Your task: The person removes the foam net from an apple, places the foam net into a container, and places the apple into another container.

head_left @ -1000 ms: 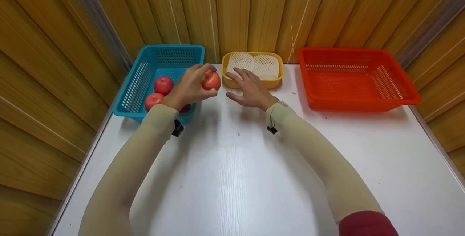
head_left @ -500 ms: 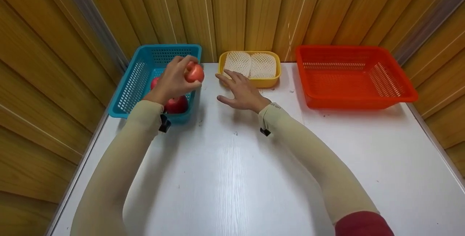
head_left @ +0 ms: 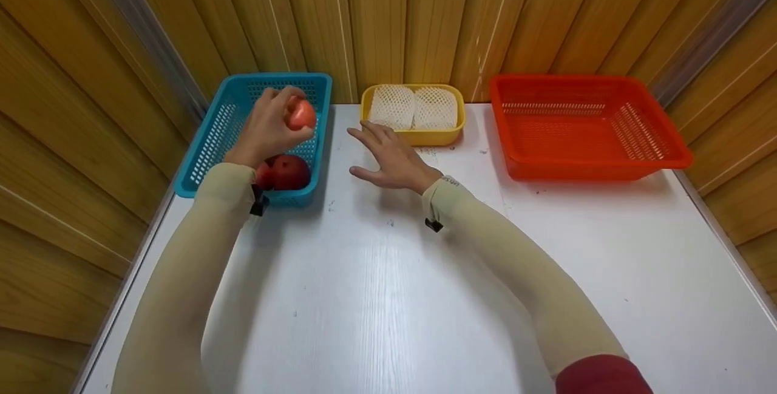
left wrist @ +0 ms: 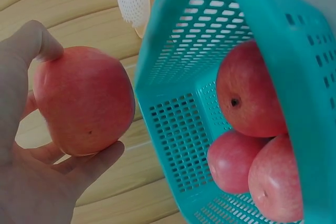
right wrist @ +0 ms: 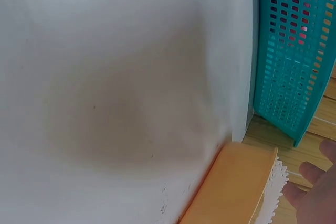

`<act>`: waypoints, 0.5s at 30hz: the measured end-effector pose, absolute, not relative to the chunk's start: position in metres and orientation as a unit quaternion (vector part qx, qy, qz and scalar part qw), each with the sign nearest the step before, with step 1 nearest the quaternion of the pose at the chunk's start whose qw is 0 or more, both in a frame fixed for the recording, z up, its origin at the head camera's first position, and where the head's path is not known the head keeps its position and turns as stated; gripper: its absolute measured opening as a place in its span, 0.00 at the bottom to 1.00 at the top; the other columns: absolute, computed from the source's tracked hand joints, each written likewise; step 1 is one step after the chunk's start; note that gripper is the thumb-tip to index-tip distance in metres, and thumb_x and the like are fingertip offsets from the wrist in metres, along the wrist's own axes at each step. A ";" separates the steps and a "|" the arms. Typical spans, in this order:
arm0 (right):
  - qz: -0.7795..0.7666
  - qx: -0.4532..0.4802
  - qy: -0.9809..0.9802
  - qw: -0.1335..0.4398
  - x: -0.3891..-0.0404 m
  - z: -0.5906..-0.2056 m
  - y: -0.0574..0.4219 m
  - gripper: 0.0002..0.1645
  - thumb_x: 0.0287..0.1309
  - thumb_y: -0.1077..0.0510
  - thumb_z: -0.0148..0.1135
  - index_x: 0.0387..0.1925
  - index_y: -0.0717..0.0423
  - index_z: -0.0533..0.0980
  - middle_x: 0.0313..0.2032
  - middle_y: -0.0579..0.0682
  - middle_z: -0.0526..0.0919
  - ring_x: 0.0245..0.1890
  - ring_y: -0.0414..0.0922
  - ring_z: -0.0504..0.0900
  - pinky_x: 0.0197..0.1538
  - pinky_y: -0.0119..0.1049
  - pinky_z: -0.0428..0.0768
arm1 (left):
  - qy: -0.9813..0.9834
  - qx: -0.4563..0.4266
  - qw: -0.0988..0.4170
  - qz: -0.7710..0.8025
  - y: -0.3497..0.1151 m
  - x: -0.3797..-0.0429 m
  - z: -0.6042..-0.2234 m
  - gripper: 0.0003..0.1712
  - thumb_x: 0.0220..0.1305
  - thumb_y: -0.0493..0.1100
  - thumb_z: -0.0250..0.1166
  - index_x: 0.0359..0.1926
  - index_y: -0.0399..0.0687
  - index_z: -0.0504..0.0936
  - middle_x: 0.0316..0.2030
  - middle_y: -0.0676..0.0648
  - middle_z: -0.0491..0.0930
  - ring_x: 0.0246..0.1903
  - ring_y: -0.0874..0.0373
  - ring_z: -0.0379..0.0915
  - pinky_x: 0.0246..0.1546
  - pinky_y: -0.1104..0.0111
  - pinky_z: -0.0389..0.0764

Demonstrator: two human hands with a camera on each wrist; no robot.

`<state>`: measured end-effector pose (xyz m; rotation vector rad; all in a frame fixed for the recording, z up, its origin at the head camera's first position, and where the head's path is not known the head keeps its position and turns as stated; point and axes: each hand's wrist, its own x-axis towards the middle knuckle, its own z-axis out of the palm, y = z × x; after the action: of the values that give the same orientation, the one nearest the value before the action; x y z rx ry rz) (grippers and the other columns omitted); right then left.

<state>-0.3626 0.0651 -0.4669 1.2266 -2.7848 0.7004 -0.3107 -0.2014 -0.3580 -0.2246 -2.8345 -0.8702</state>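
My left hand (head_left: 261, 131) grips an apple (head_left: 300, 115) above the blue basket (head_left: 328, 127), thumb on one side and fingers on the other. In the left wrist view the held apple (left wrist: 86, 100) is red and faces the camera. Three more apples lie together in the basket, among them a dark red apple (head_left: 291, 172); in the head view the left hand and wrist partly hide them. My right hand (head_left: 394, 157) hovers over the table with its fingers spread, holding nothing. Just beyond it stands a yellow tray (head_left: 434, 138) with white foam net sleeves (head_left: 391, 105).
At the back right stands an orange-red basket (head_left: 558, 166) with perforated sides. The containers sit on a white table (head_left: 376, 297). Wood-panelled walls (head_left: 376, 23) close off the back and both sides.
My left hand has moved left with the apple, from beside the yellow tray to over the blue basket. The right hand has drifted slightly left, its fingers still spread.
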 end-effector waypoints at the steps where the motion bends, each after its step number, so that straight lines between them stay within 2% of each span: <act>1: 0.224 0.393 -0.892 0.009 -0.362 -0.467 0.064 0.51 0.64 0.22 0.51 0.81 0.31 0.48 0.82 0.46 0.45 0.79 0.50 0.48 0.78 0.55 0.52 | -0.950 -0.073 0.082 -0.292 -0.203 -0.311 -0.358 0.39 0.57 0.46 0.75 0.69 0.57 0.70 0.63 0.41 0.68 0.60 0.46 0.67 0.53 0.51 0.83; 8: 0.227 0.395 -0.890 0.008 -0.357 -0.467 0.058 0.52 0.63 0.21 0.50 0.82 0.32 0.49 0.81 0.46 0.46 0.79 0.49 0.48 0.78 0.54 0.54 | -0.955 -0.054 0.057 -0.286 -0.210 -0.317 -0.361 0.41 0.58 0.47 0.75 0.70 0.57 0.68 0.63 0.41 0.68 0.59 0.46 0.66 0.52 0.51 0.82; 15: 0.220 0.405 -0.887 0.014 -0.351 -0.466 0.051 0.51 0.64 0.21 0.49 0.82 0.30 0.47 0.82 0.44 0.45 0.80 0.47 0.47 0.79 0.50 0.51 | -0.958 -0.027 0.035 -0.284 -0.217 -0.323 -0.367 0.41 0.57 0.47 0.76 0.70 0.57 0.68 0.63 0.41 0.68 0.60 0.45 0.65 0.52 0.50 0.82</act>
<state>-0.3510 0.0510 -0.4661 1.2599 -2.7624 0.6857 -0.3229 -0.2171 -0.3668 -0.0826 -2.9441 -0.8724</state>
